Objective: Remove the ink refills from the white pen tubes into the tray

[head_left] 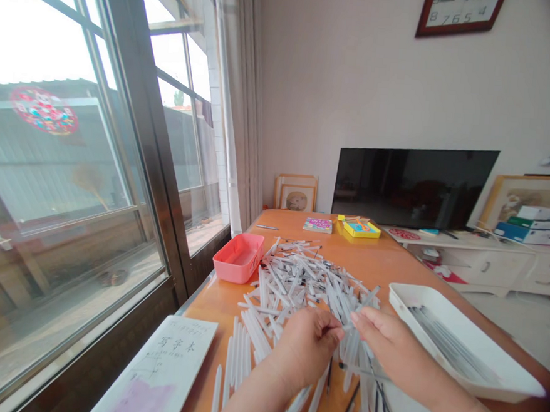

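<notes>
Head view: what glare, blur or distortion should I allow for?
Head view: sky burned out white beyond the window; head view: dim reflections on the television; head view: the clock looks slanted, the right corners darken; head view: the notebook's smaller writing is soft, the tubes blend together.

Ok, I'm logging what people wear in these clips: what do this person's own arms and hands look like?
The left hand and right hand are both ungloved. The left forearm and right forearm are bare, with no sleeve in view. No watch, bracelet or marking shows; rings can't be fully ruled out.
</notes>
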`<state>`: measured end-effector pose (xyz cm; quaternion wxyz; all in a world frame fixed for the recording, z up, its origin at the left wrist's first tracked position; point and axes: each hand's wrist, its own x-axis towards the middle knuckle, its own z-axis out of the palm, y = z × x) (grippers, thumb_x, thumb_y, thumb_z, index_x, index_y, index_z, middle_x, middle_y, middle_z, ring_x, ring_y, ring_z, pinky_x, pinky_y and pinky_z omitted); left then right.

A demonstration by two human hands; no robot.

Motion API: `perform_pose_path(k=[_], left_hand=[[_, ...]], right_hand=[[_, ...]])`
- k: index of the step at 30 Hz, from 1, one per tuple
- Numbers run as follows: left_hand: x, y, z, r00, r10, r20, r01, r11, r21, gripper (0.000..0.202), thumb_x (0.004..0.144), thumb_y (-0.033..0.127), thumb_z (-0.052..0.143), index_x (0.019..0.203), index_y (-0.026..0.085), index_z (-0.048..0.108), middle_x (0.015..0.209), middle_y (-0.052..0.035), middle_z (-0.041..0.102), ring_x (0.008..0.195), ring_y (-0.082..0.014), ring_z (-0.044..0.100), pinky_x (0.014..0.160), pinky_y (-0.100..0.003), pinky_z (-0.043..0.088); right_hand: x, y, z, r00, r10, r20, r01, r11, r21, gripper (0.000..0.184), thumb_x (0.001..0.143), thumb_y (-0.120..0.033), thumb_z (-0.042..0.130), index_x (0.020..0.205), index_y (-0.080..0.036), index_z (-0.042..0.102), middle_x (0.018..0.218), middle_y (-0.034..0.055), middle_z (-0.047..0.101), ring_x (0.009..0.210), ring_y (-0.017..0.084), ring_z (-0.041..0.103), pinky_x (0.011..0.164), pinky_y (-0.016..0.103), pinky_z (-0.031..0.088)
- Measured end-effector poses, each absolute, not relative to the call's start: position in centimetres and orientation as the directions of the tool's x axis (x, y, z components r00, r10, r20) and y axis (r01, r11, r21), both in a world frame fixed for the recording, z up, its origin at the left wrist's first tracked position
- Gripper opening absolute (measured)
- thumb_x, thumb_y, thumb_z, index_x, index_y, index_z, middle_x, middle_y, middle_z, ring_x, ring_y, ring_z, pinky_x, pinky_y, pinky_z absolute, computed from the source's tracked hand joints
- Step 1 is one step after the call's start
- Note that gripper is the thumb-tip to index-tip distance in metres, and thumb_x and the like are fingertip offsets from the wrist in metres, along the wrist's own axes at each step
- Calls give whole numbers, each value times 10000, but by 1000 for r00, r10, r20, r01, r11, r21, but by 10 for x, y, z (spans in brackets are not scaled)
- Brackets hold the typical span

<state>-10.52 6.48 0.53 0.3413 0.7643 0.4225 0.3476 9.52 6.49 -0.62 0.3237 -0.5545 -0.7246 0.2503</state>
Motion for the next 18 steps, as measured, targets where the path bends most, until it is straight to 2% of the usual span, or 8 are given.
perform_pose_path(k=[7,13,18], left_hand=[[-108,62,13,525,818,234,412,-485,771,194,890,242,463,748,203,590,706,-3,570,692,-161,507,624,-246,334],[-111,61,14,528,813,247,440,-510,740,231,884,257,490,666,205,542,628,14,494,639,-151,470,605,-250,313],[-110,66,11,454,852,262,395,-456,797,184,878,298,541,742,201,618,679,12,552,670,-150,477,632,-251,329]], right_hand=[[99,64,-2,-67,960,273,657,249,-712,407,988,-525,389,704,-232,386,648,-51,368,630,138,382,580,258,323],[97,64,2,-22,959,282,652,228,-724,429,972,-531,414,671,-236,333,617,-58,315,609,134,361,541,251,283],[93,58,11,12,956,292,598,227,-769,447,973,-576,404,694,-229,440,595,-52,377,585,137,400,542,252,321]])
